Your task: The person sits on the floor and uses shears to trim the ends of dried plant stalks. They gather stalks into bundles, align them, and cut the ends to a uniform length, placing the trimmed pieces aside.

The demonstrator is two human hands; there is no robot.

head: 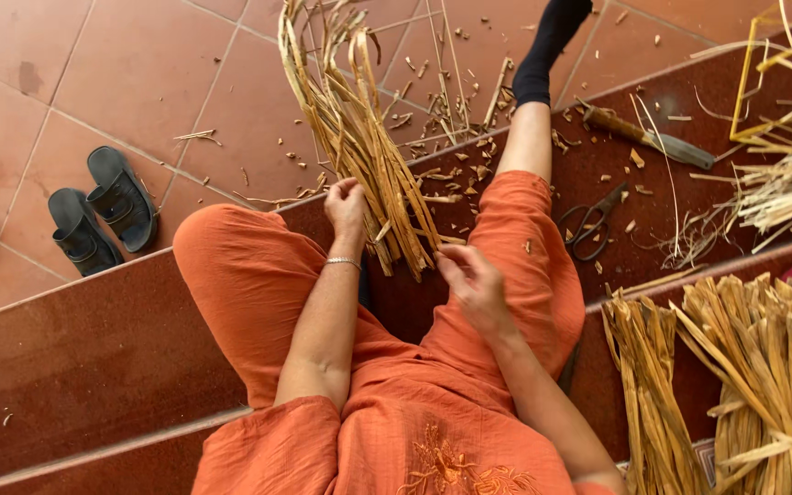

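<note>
Fingers (pixel 345 194) of the left hand (pixel 346 209) curl against the side of a long bundle of dry, pale yellow-brown reed strips (pixel 359 137); whether they fully close round it I cannot tell. The right hand (pixel 475 286) hangs just beside the bundle's lower end, fingers loosely spread and holding nothing. That bundle stands tilted between the person's knees, its foot on the dark red polished step (pixel 93 357), its top fanning out over the terracotta floor tiles (pixel 139 73). It looks light, stiff along the grain yet brittle and prone to splitting, with rough, splintery edges; gripping low, where the strips lie tightest, would likely hold them together best. Flat, ribbon-like and uneven in length, the strips are frayed at the tips, with chips scattered around
</note>
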